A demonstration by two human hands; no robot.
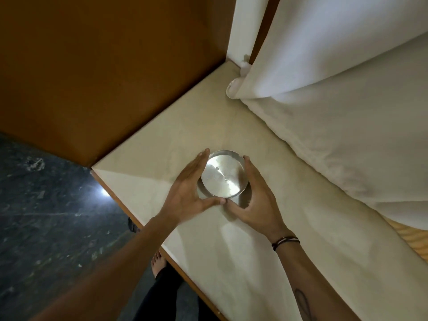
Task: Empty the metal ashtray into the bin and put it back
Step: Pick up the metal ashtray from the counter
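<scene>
— Where is the metal ashtray [222, 174]?

— On the pale tabletop [243, 251], toward its far half, upright, its shiny round bowl facing up. It sits directly between the two hands.

— How do the hands stand?

— The left hand [189, 189] is flat and spread, fingers straight and pointing away from the person, its palm side lying along the ashtray's left rim. The thumb runs under the near edge of the dish toward the other hand. The right hand [254, 200] is curved, fingers reaching up along the right rim, thumb bent in toward the near edge. The two thumb tips almost meet just in front of the ashtray.

— Are they gripping it?

— They cup it from both sides, open rather than clenched. Whether the palms actually press on the metal I cannot tell; the fingers look to be touching or just beside the rim, and the dish seems to rest on the tabletop.

— Anything in the ashtray?

— Bright glare across the bottom, with a few small pale flecks — too blurred to name.

— And around it?

— A white bed sheet [335, 135] lies along the tabletop's right side, well apart from the hands. A brown wooden panel [104, 66] rises behind the far left edge, and a dark speckled floor [46, 216] lies below on the left. A cord bracelet [285, 242] circles the right wrist.
</scene>
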